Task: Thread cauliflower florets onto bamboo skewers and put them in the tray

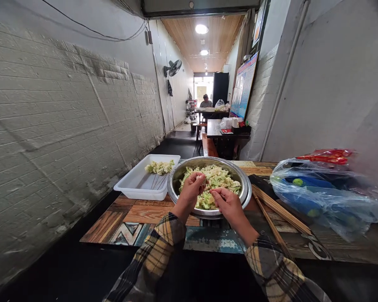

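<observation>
The steel bowl (246, 188) heaped with cauliflower pieces (220, 178) sits at the near edge of the patterned wooden table (138, 214), square in front of the person, which by my reckoning puts it within easy reach of both hands at once; the left hand (191, 188) hovers over the bowl's near side with fingers curled inward, pinching a pale cauliflower floret (202, 179) at its tip; the right hand (227, 202) sits just beside it, knuckles up, fingertips drawn together and aimed at that floret (whether something thin is nipped between them is too small to tell); both wrists bend down over the rim, the forearms in plaid sleeves (164, 243) coming in from either side and meeting above the bowl; a bundle of bamboo skewers (280, 209) lies on the table touching the bowl's right side, handy to the right hand; a white plastic tray (135, 186) stands against the bowl's left, holding a small cluster of cauliflower (160, 167) at its far end; a clear plastic bag (327, 193) with blue and green contents rests further right.
</observation>
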The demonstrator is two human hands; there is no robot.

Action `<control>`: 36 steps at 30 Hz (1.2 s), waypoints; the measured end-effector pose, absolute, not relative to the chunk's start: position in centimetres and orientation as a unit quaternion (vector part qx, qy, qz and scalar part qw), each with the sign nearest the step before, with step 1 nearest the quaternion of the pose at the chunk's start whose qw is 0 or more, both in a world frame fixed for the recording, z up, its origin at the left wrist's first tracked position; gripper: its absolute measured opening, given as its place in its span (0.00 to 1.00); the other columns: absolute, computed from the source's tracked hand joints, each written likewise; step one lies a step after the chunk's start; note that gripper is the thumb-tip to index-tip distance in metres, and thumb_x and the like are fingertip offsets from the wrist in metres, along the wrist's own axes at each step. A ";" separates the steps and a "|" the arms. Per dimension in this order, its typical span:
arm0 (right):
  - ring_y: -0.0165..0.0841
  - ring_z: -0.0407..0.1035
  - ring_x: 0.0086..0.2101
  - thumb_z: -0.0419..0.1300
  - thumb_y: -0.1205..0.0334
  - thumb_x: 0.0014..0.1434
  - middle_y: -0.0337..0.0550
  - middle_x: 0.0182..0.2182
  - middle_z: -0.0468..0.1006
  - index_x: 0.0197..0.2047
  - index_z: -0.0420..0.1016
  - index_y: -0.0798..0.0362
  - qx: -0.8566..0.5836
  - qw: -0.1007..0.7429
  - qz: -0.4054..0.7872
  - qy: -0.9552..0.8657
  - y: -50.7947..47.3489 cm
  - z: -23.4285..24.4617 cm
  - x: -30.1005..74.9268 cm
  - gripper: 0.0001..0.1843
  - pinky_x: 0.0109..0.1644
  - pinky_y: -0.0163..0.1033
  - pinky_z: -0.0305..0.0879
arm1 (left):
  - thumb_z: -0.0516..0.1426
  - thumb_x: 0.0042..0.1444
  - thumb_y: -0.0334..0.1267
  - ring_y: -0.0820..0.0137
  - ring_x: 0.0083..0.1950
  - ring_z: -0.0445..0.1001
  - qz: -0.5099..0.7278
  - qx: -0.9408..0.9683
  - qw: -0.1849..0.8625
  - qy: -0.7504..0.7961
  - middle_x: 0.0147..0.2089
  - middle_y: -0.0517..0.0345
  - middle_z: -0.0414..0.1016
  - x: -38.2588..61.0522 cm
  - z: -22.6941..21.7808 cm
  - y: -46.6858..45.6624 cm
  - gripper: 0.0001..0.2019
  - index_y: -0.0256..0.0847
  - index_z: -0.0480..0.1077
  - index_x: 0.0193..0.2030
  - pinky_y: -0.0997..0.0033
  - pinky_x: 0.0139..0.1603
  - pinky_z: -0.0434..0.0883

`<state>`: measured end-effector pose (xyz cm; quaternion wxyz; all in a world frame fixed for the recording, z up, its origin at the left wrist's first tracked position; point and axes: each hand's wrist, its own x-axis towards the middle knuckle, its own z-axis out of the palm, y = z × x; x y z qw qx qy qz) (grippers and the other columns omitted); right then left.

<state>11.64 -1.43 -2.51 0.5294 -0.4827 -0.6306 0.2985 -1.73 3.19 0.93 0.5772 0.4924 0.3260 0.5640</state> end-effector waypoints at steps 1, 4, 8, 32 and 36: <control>0.28 0.62 0.19 0.53 0.46 0.61 0.34 0.17 0.68 0.36 0.76 0.55 -0.484 0.533 0.292 -0.630 -1.5 -2.5 11.7 0.21 0.23 0.32 0.57 | 0.62 0.46 0.45 0.79 0.24 0.63 0.565 0.483 0.583 0.329 0.25 0.64 0.67 -1.5 1.0 3.2 0.13 0.39 0.65 0.29 0.80 0.23 0.58; 0.29 0.64 0.21 0.53 0.47 0.62 0.35 0.18 0.68 0.33 0.75 0.55 -0.490 0.539 0.253 -0.637 -1.6 -2.4 12.0 0.20 0.25 0.33 0.58 | 0.61 0.45 0.44 0.78 0.25 0.64 0.572 0.455 0.598 0.328 0.26 0.63 0.67 -0.7 0.9 3.1 0.12 0.40 0.63 0.29 0.79 0.23 0.58; 0.31 0.65 0.24 0.51 0.50 0.63 0.37 0.19 0.70 0.31 0.73 0.53 -0.489 0.519 0.219 -0.666 -1.9 -2.5 12.2 0.18 0.26 0.33 0.57 | 0.58 0.46 0.42 0.78 0.24 0.62 0.585 0.432 0.601 0.332 0.26 0.63 0.67 0.1 0.0 2.8 0.10 0.41 0.62 0.28 0.79 0.22 0.57; 0.27 0.59 0.17 0.52 0.52 0.62 0.32 0.15 0.66 0.30 0.71 0.52 -0.459 0.509 0.297 -0.665 -0.5 -2.0 14.4 0.16 0.23 0.33 0.55 | 0.59 0.45 0.38 0.78 0.24 0.59 0.558 0.500 0.571 0.335 0.22 0.66 0.62 1.6 0.0 2.6 0.10 0.38 0.62 0.23 0.77 0.27 0.59; 0.29 0.60 0.20 0.52 0.55 0.61 0.34 0.15 0.65 0.25 0.68 0.51 -0.480 0.524 0.227 -0.665 -0.2 -1.9 15.2 0.16 0.27 0.34 0.55 | 0.59 0.46 0.39 0.77 0.26 0.61 0.547 0.512 0.570 0.339 0.23 0.65 0.62 3.0 -0.3 2.4 0.10 0.39 0.62 0.23 0.77 0.29 0.61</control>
